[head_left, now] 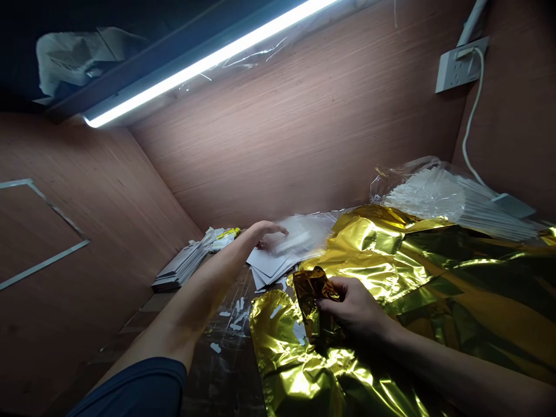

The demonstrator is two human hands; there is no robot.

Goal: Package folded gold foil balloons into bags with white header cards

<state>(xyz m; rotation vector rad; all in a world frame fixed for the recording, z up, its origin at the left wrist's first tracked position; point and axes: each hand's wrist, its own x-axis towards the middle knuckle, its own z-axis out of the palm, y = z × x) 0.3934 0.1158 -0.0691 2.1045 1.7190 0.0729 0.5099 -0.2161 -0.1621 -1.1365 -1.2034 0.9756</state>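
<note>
My right hand (354, 307) is closed around a folded, crumpled gold foil balloon (313, 298), its thumb pressed over the foil. Beneath it, more flat gold foil balloons (282, 370) with rounded, seamed edges spread across the table. My left hand (268, 233) reaches to the back, forefinger stretched out over blurred clear plastic bags (306, 231); its other fingers are partly hidden. Whether it touches the plastic I cannot tell. White cards (267, 265) lie fanned out just below that hand.
A stack of cards or booklets (185, 265) stands at the back left beside a yellow packet (228, 233). White paper scraps (236, 326) dot the dark table. Bagged white straws (434, 194) lie at the back right, under a cable from a power socket (463, 65).
</note>
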